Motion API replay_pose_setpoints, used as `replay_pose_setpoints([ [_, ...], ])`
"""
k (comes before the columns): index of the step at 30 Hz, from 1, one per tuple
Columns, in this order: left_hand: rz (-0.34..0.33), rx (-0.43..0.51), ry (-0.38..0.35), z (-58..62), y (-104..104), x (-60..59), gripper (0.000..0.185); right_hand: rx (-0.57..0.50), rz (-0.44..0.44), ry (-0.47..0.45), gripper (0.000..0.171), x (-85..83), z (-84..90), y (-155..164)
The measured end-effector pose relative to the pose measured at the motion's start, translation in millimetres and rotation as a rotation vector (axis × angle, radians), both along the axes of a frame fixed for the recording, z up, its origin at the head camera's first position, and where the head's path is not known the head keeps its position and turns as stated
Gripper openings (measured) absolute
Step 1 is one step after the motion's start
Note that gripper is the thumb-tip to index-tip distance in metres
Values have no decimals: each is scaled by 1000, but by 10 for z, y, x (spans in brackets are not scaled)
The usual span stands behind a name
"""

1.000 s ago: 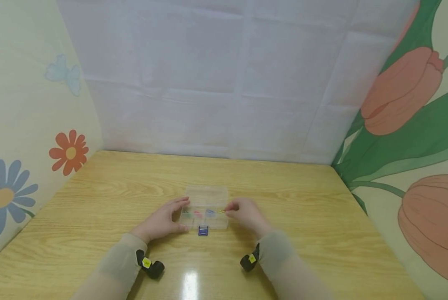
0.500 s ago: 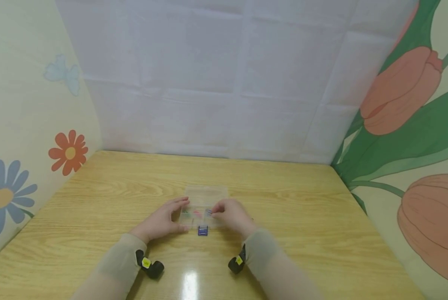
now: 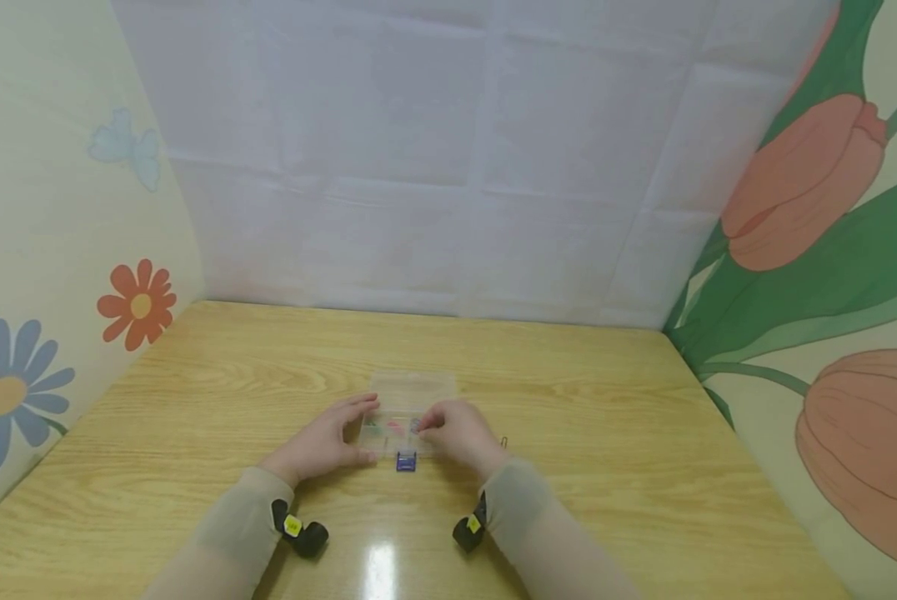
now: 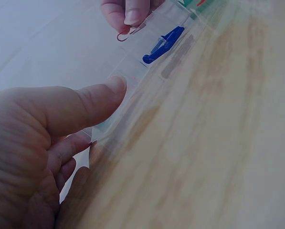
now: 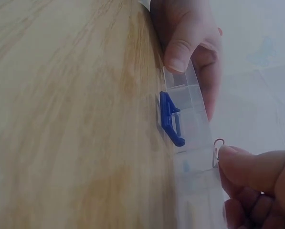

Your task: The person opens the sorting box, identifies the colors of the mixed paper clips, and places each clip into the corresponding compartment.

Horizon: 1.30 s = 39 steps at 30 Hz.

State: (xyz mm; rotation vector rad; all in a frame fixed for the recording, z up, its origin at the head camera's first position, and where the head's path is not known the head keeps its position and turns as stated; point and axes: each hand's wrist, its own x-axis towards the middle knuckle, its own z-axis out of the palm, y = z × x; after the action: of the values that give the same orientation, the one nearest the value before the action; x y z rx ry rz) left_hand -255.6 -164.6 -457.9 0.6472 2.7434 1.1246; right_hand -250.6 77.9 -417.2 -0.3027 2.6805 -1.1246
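A clear plastic compartment box [image 5: 197,191] stands on the table with its clear lid [image 3: 413,388] raised at the back. Its blue latch [image 3: 407,462] hangs at the front. Small green, pink and blue pieces lie in the back compartments. My left hand [image 3: 327,442] grips the box's left end, thumb on the front wall and fingers farther back. Thumb and finger of my right hand [image 3: 459,429] pinch a reddish paper clip [image 5: 219,142] over the box, near the blue pieces. That hand hides the right-hand compartments in the head view.
Another paper clip [image 3: 504,442] lies on the wooden table [image 3: 583,400], just right of my right wrist. A white cloth backdrop [image 3: 448,167] rises behind the table. Flower-printed panels [image 3: 816,208] flank both sides.
My right hand has shifted left from the yellow pieces at the box's right end to near the blue ones. The clip on the table has come into view. My left hand stays put.
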Motion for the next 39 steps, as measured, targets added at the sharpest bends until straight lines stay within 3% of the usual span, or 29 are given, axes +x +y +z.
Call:
replay_pose_setpoints([
  [14,-9,-1,9,-4,-6,-4,82,-50,5,9,6,-3,-12,91],
  [29,-14,-10,21,-14,-6,-11,83,-92,-78,15,10,-15,-11,488],
  [39,-18,1,20,-27,-17,-11,83,-106,-144,-45,14,-9,-62,776],
])
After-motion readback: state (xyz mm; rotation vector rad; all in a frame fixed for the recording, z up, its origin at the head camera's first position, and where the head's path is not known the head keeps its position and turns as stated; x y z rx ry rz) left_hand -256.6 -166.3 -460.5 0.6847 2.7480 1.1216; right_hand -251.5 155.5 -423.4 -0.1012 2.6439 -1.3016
